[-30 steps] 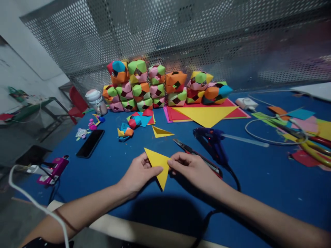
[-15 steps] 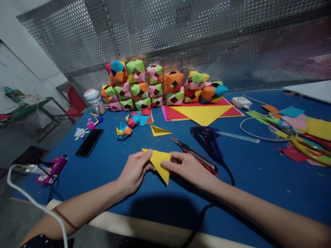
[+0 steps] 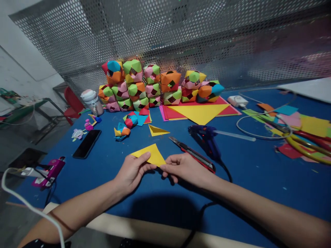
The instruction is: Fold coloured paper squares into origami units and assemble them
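Observation:
A folded yellow paper triangle [image 3: 154, 154] is held between both hands above the blue table. My left hand [image 3: 136, 170] pinches its left part, the thumb lying on top and the fingers beneath. With thumb and fingertips, my right hand [image 3: 182, 168] grips the lower right corner. Just beyond the hands lies another small folded yellow paper [image 3: 158, 131]. A red and black utility knife [image 3: 193, 155] rests beside my right hand, and a blue glue gun [image 3: 207, 136] with a clear stick lies to the right of the knife.
Colourful paper balls [image 3: 137, 90] stand stacked at the back, beside a large yellow sheet [image 3: 203, 112] on red sheets. A phone [image 3: 87, 144] and purple power strip [image 3: 49, 173] lie left. Scissors [image 3: 307, 146], paper pieces and a white cable are at right.
The yellow triangle has turned between my hands, its downward point now swung to the right. My right hand has shifted its grip from the paper's face to a corner.

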`<state>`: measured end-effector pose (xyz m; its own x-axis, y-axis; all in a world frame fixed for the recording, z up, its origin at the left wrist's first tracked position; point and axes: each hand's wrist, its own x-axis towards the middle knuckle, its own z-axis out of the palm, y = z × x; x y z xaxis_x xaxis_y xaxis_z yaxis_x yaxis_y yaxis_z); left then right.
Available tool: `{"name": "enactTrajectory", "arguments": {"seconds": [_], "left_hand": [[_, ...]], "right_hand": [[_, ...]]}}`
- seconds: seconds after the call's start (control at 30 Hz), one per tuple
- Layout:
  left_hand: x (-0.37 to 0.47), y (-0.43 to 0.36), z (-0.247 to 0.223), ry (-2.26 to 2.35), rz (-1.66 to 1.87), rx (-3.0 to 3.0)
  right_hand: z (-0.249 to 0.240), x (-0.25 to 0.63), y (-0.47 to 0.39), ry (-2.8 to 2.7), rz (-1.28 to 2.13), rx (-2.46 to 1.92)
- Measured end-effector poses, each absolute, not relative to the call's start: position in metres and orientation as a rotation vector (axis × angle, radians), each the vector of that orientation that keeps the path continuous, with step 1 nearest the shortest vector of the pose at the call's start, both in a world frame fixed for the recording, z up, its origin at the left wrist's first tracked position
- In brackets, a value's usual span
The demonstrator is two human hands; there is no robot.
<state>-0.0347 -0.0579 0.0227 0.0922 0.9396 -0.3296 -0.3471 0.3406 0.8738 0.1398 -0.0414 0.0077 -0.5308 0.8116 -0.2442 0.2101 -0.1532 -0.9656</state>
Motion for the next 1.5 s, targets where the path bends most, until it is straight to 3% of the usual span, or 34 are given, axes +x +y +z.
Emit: {"name": "enactTrajectory", "arguments": {"seconds": [0.47, 0.83, 1.3, 1.5], "left_hand": [[-0.042, -0.053, 0.025, 0.995, 1.243, 0.6], [-0.037, -0.058, 0.02, 0.96, 1.138, 0.662], [-0.05, -0.046, 0.023, 1.124, 1.124, 0.841], [-0.049, -0.047, 0.019, 1.145, 0.928, 1.016]], "right_hand": [[0.011, 0.154, -0.035, -1.678, 1.692, -1.144], [0.014, 0.147, -0.046, -1.746, 1.356, -1.13], [0.008, 0.154, -0.032, -1.556, 1.618, -1.146], [0.013, 0.154, -0.033, -1.611, 1.563, -1.201]]}}
